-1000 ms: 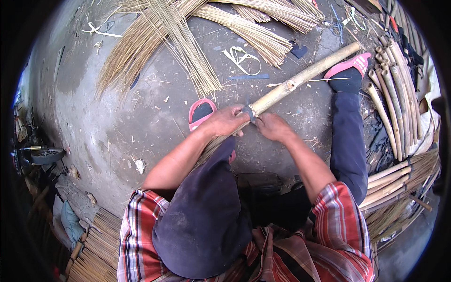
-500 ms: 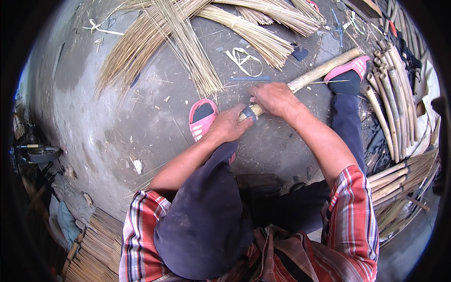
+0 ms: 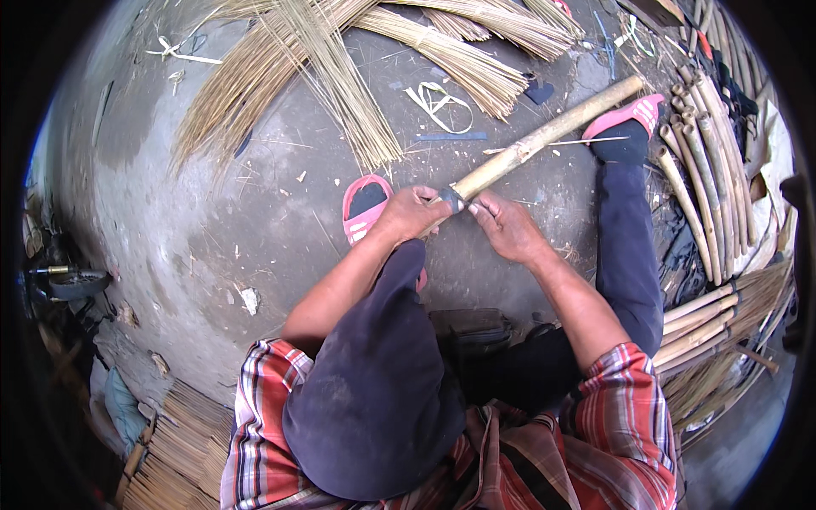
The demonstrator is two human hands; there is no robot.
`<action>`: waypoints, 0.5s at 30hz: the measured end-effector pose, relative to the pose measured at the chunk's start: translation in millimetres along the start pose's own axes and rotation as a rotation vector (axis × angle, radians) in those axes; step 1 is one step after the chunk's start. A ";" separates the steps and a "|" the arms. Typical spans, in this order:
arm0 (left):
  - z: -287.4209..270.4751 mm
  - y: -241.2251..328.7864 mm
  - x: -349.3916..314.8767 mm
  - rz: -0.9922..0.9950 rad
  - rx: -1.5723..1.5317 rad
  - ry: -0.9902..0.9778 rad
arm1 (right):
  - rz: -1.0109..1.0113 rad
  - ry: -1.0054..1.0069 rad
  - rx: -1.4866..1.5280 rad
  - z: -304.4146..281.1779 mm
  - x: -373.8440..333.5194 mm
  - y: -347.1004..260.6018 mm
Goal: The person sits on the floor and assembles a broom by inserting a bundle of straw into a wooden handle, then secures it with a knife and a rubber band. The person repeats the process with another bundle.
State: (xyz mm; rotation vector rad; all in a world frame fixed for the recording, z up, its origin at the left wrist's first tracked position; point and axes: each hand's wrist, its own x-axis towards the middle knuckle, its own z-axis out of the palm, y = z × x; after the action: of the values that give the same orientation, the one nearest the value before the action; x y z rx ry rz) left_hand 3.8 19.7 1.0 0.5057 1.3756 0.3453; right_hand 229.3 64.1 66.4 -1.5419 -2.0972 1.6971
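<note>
A pale bamboo pole (image 3: 544, 143) slants from my hands up to the right, its far end close to my right foot. A dark strip (image 3: 451, 199) is wrapped around its near end. My left hand (image 3: 413, 212) is closed around that banded end, just above my left knee. Right beside the band is my right hand (image 3: 507, 228), fingertips pressed together and almost touching the wrapping. Whatever they pinch is too small to make out. Part of the pole's near end is hidden by my left hand.
Bundles of thin sticks (image 3: 459, 59) lie on the floor ahead, with a loop of pale strip (image 3: 440, 110) and a flat blue strip (image 3: 450, 136). Several bamboo poles (image 3: 710, 170) are stacked at right, above finished-looking brooms (image 3: 701, 327). More sticks (image 3: 174, 450) lie at lower left.
My right hand has come off the pole's shaft and moved down to the near side of the band. The pole has shifted slightly up and left; my left hand still holds its near end.
</note>
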 end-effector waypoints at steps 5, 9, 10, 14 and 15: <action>2.8 15.5 -7.5 0.008 -0.067 0.059 | 0.050 0.319 0.122 71.5 -11.9 4.3; 9.1 24.1 -10.7 -0.011 0.092 0.046 | 0.178 0.399 0.190 90.0 -13.5 4.9; 10.2 24.6 -9.6 -0.016 0.142 0.042 | 0.201 0.440 0.160 91.1 -13.2 3.9; 13.1 21.2 -5.9 0.026 0.172 0.056 | 0.107 0.640 0.036 98.0 -13.1 -4.9; 13.6 20.7 -5.3 0.022 0.168 0.056 | 0.106 0.694 0.029 100.7 -12.4 -7.1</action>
State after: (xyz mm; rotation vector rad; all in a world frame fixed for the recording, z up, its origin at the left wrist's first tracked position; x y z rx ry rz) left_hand 17.4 32.6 18.0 0.6546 1.4613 0.2648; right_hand 174.1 -16.3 37.6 -1.8938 -1.6396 0.9792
